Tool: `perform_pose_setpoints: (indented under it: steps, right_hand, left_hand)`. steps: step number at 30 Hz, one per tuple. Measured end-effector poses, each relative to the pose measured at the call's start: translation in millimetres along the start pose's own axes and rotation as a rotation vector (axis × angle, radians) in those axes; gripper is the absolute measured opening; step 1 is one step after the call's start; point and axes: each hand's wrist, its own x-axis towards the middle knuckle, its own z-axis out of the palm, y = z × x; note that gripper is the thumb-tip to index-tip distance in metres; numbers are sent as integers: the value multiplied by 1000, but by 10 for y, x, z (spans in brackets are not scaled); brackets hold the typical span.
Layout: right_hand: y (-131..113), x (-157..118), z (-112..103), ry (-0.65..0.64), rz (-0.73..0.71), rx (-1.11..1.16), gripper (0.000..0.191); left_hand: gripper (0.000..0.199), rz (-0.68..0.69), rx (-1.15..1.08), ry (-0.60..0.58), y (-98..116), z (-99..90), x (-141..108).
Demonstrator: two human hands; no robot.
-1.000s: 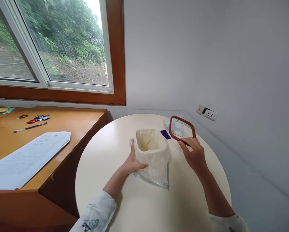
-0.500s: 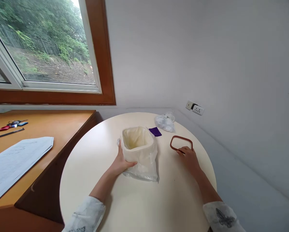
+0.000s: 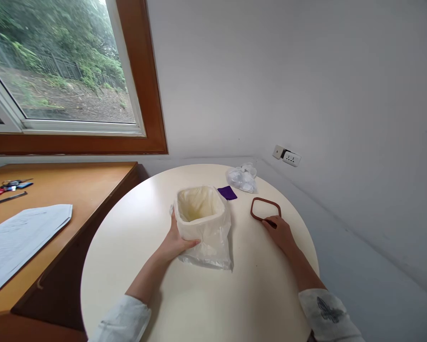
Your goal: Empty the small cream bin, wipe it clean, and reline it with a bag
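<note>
A small bin [image 3: 206, 228] lined with a translucent white plastic bag stands upright on the round cream table [image 3: 128, 237]; the bag is folded over its rim and hangs down outside. My left hand [image 3: 176, 242] is wrapped round the bin's left and near side, thumb across the front. To the right, a brown rounded-square frame [image 3: 266, 200] lies on the table. The fingers of my right hand [image 3: 279, 231] are closed on its near edge. Behind the bin sits a dark purple folded piece [image 3: 227, 193].
At the table's back is a knotted clear bag [image 3: 242, 178] with pale contents. On the left, a wooden desk [image 3: 92, 175] holds papers [image 3: 24, 232], a black pen-like item [image 3: 5, 199] and keys [image 3: 12, 184]. Wall sockets [image 3: 291, 158] are beyond the table.
The view has shifted slightly, so the desk and window sit further left. Both hands keep their holds on the bin and the brown frame, with no clear movement over the table.
</note>
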Motion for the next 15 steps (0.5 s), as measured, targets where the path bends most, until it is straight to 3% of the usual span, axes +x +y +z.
perform_pose_setpoints:
  steps: [6,15]
  right_hand:
    - [-58,-5,6,-13,-33,18,22]
    - [-94,-27,6,-44,-54,61,21]
  left_hand:
    - [124,-44,-9,23,13,15,-21]
    - [120,5,32,63,-26,42,-15]
